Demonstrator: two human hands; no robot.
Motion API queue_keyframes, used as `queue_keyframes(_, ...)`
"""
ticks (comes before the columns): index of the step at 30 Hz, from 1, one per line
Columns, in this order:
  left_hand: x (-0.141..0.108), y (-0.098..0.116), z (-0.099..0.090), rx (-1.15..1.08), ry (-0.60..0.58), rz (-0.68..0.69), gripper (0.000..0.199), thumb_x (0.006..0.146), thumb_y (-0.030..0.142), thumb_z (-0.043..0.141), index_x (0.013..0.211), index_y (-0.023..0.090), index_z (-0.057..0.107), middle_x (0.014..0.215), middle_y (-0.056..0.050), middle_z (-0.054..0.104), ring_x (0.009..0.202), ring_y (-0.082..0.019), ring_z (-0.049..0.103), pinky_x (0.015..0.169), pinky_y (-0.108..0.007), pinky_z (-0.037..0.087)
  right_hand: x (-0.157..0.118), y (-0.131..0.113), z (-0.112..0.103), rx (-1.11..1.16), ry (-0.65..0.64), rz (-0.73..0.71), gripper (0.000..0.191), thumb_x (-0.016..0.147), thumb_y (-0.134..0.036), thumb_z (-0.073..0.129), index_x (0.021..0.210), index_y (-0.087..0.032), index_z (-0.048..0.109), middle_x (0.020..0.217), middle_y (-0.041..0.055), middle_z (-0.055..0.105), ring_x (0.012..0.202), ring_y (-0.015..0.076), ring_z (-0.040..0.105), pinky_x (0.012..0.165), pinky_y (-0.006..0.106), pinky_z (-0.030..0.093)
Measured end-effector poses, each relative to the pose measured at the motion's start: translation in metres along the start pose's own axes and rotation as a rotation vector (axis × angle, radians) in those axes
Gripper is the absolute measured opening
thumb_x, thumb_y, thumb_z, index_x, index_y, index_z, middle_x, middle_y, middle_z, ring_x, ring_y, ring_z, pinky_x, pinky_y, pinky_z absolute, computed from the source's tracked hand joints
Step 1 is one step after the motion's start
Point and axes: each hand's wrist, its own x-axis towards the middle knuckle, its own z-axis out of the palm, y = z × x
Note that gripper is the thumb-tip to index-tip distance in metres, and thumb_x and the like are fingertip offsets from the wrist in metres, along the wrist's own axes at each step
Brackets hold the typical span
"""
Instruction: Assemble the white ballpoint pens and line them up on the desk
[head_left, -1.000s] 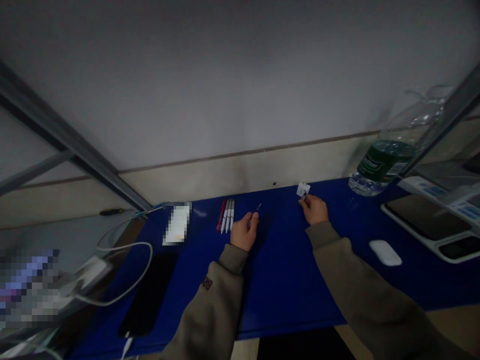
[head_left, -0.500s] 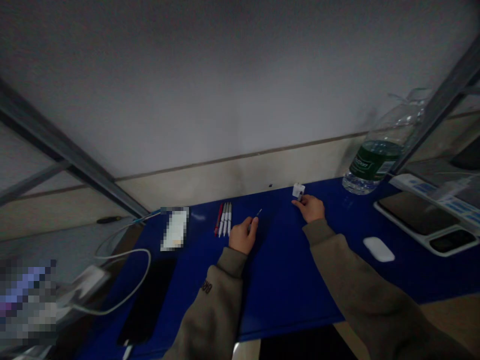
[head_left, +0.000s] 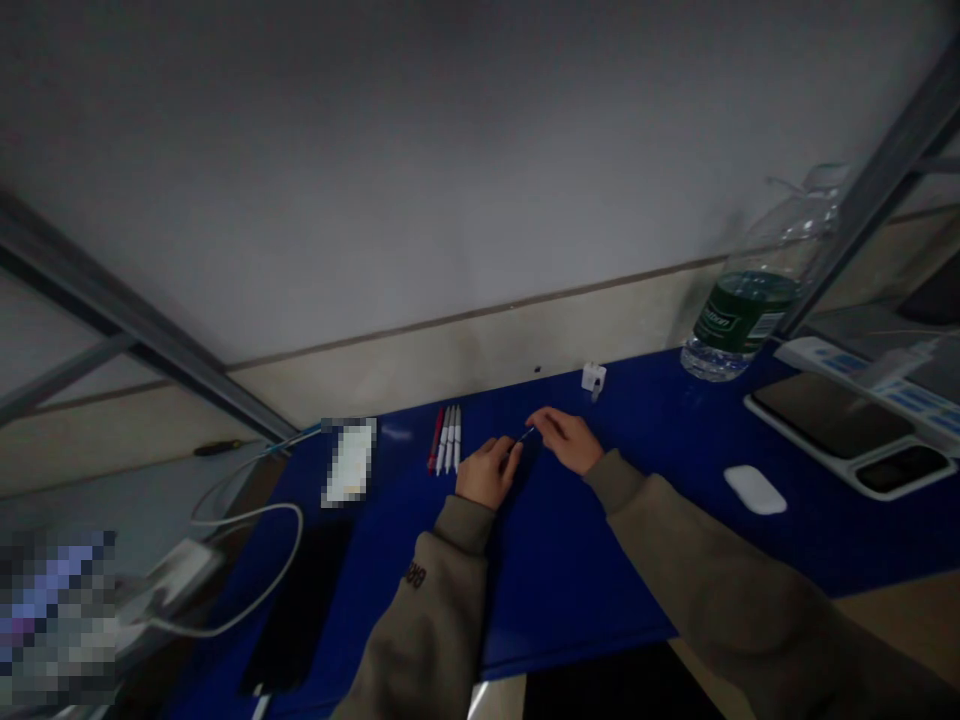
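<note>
My left hand (head_left: pixel 486 474) is closed around a thin, pen-like rod (head_left: pixel 525 435), whose narrow end points up and right. My right hand (head_left: pixel 568 440) meets it from the other side, thumb and fingertips pinched at that narrow end. What kind of rod it is, I cannot make out. Beyond my right hand, near the wall, a small white block (head_left: pixel 593 376) stands with a short greyish piece at its front. Several white pens (head_left: pixel 448 440) lie side by side with a red pen (head_left: pixel 435 440), just left of my left hand.
A clear water bottle (head_left: pixel 746 320) with a green label stands at the back right. Below it are a white rounded case (head_left: pixel 754 490) and a white-framed device (head_left: pixel 840 420). At left lie a dark phone (head_left: pixel 304 600) and a white cable (head_left: pixel 292 560) on the blue tabletop (head_left: pixel 570 580).
My right hand has left the white block and moved left to the rod's tip. The short greyish piece stays by the block. My left hand has hardly moved.
</note>
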Motion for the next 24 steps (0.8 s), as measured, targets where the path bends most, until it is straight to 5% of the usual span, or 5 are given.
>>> queue_keyframes(6,-0.001,-0.003,0.001,0.036,-0.041,0.001,0.036,0.093,0.043,0.030,0.091,0.023,0.060,0.081,-0.004,0.061,0.072,-0.014,0.057,0.062,-0.023,0.037,-0.010,0.000,0.023,-0.018,-0.152,-0.065,0.035,0.085,-0.045,0.047,0.111,-0.023,0.058,0.052,-0.0044,0.048,0.047,0.0109,0.044,0.046,0.023,0.033)
queue_keyframes(11,-0.001,-0.002,0.004,0.027,-0.078,0.021,0.036,0.093,0.044,0.030,0.097,0.024,0.060,0.084,-0.004,0.063,0.073,-0.014,0.059,0.062,-0.023,0.038,-0.007,0.007,0.027,0.109,-0.162,-0.027,0.032,0.084,-0.042,0.049,0.105,-0.020,0.061,0.051,-0.0043,0.045,0.047,0.0108,0.042,0.047,0.024,0.034)
queue_keyframes(20,-0.001,-0.002,0.006,0.028,-0.066,-0.072,0.039,0.093,0.047,0.027,0.092,0.023,0.059,0.082,-0.004,0.064,0.075,-0.016,0.060,0.061,-0.024,0.037,0.008,0.027,0.009,0.238,0.091,0.132,0.026,0.077,-0.032,0.048,0.091,-0.018,0.065,0.046,-0.0051,0.039,0.040,0.0085,0.032,0.038,0.021,0.022)
queue_keyframes(24,-0.002,-0.002,0.006,-0.010,-0.054,-0.025,0.037,0.093,0.046,0.029,0.093,0.024,0.059,0.083,-0.003,0.064,0.075,-0.015,0.060,0.062,-0.023,0.038,0.011,0.028,0.004,0.250,0.106,0.151,0.026,0.076,-0.034,0.049,0.086,-0.017,0.065,0.045,-0.0052,0.038,0.039,0.0079,0.032,0.037,0.020,0.021)
